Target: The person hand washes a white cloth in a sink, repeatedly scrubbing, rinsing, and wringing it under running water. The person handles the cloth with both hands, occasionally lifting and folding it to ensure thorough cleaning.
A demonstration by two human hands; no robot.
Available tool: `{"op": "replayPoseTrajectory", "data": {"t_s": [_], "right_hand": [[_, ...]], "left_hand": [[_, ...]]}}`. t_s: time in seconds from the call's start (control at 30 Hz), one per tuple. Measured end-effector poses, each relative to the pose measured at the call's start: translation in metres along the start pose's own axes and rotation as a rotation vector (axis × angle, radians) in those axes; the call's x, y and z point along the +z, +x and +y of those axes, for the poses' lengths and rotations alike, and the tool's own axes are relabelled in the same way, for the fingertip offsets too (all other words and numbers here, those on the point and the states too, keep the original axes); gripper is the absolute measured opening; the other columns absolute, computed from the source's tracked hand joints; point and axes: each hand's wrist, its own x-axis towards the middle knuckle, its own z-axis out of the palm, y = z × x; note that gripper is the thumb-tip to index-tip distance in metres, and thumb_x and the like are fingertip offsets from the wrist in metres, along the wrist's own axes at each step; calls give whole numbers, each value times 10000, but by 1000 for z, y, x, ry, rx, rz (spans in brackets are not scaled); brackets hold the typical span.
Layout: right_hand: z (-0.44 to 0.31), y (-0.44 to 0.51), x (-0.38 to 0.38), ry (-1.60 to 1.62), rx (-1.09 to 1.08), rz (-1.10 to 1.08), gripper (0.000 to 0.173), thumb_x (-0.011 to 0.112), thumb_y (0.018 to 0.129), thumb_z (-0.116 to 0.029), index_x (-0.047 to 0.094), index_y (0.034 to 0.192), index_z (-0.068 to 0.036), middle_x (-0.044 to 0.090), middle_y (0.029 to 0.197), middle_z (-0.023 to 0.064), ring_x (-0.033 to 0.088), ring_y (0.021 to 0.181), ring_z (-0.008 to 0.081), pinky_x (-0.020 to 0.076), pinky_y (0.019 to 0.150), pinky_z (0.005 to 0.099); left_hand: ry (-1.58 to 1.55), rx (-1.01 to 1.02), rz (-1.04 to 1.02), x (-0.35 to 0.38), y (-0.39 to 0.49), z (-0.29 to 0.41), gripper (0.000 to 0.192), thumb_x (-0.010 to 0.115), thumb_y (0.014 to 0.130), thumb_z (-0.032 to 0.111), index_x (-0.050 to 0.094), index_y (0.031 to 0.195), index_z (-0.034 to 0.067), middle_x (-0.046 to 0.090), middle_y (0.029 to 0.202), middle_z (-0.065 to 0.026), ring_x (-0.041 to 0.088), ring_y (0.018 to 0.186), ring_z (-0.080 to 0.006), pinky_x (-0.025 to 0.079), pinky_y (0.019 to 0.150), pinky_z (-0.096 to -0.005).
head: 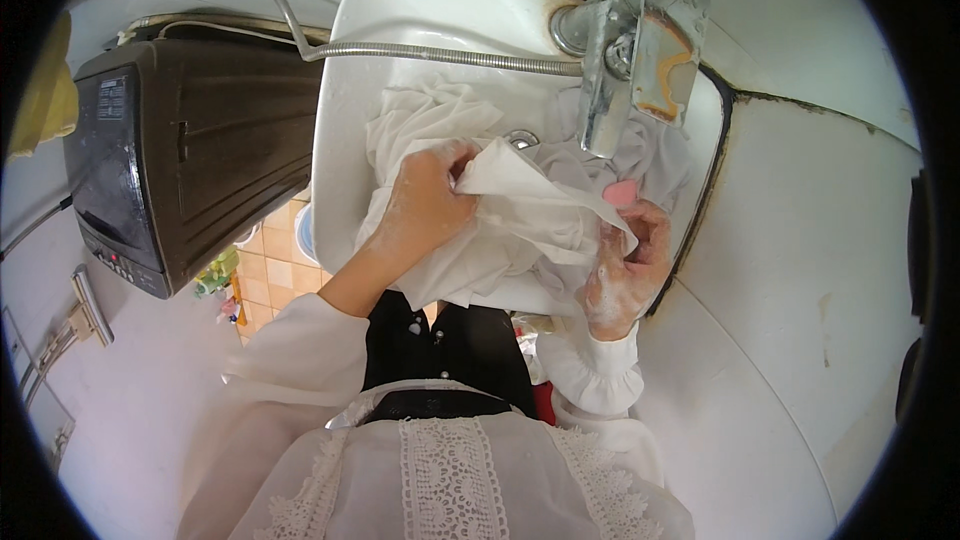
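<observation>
A white cloth garment (450, 255) lies bunched in a white ceramic sink (339, 112). My left hand (435, 187) pinches one end of a folded strip of it, and my right hand (626, 262) grips the other end, so the strip stretches between them. Soap suds coat my right hand and wrist. Just above the right fingers shows a pink piece, apparently a bar of soap (620, 193); whether the hand touches it I cannot tell. More pale, wet fabric (660, 157) rests at the sink's right side. Part of the metal drain (522, 139) is visible behind the strip.
A chrome faucet (611, 67) juts over the sink's back right. From it a metal hose (442, 54) crosses the basin to the left. Left of the sink stands a brown washing machine (240, 135). Tiled walls (810, 225) close in on the right.
</observation>
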Motion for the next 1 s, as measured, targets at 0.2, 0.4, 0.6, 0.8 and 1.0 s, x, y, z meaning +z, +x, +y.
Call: {"op": "replayPoseTrajectory", "data": {"t_s": [0.2, 0.4, 0.6, 0.8, 1.0], "right_hand": [[-1, -3, 9, 451, 260, -231, 332, 630, 778, 29, 494, 1075, -30, 550, 1116, 114, 545, 944, 185, 425, 860, 280], [29, 13, -7, 719, 116, -385, 143, 566, 752, -58, 580, 882, 0, 579, 1051, 176, 559, 974, 265, 432, 851, 314], [14, 22, -26, 347, -166, -320, 122, 615, 736, -149, 582, 684, -44, 574, 970, 181, 536, 915, 256, 414, 808, 344], [13, 38, -40, 448, -9, -438, 295, 547, 770, -324, 555, 717, -35, 562, 949, 178, 512, 921, 264, 395, 858, 367], [-6, 32, -15, 611, 373, -442, 289, 551, 820, -241, 489, 1018, -40, 481, 1158, 161, 488, 1055, 257, 401, 914, 322]], "left_hand": [[-67, 285, 161, 23, -5, 16, 224, 620, 656, -61, 522, 843, 13, 614, 913, -118, 603, 832, -255, 480, 680, -318], [96, 834, -64, 17, -18, 12, 369, 648, 573, -90, 467, 840, 87, 541, 1066, -140, 594, 838, -318, 514, 655, -358], [-221, 289, -252, 2, -16, 12, 462, 763, 652, 52, 528, 1048, 90, 570, 1017, -103, 559, 731, -201, 459, 648, -308], [-295, 265, -751, -22, -9, -14, 390, 753, 758, 121, 515, 1065, 84, 554, 983, 1, 504, 766, -91, 416, 704, -233], [-687, -244, -517, -17, -15, -14, 394, 708, 799, 187, 481, 1102, 75, 496, 1048, -13, 475, 965, -104, 395, 863, -256]]}}
